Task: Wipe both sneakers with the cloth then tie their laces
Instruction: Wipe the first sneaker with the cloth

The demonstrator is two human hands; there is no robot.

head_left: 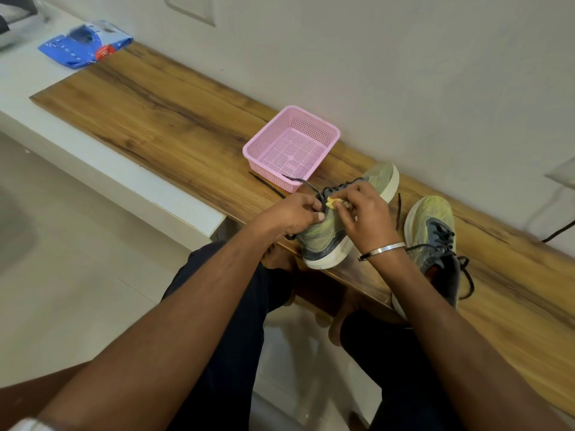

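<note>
A green sneaker (336,225) is steadied at the near edge of a wooden bench (161,119), its collar gripped by the left hand (295,213), while a small yellow cloth (427,201) is pinched in the curled fingers of the right hand (364,213) and pressed near the tongue. The second sneaker (435,244) lies just beside it, laces loose. Light, soft-sided shoes are judged best held by the heel or firm sole. A pink basket (258,150) stands behind.
</note>
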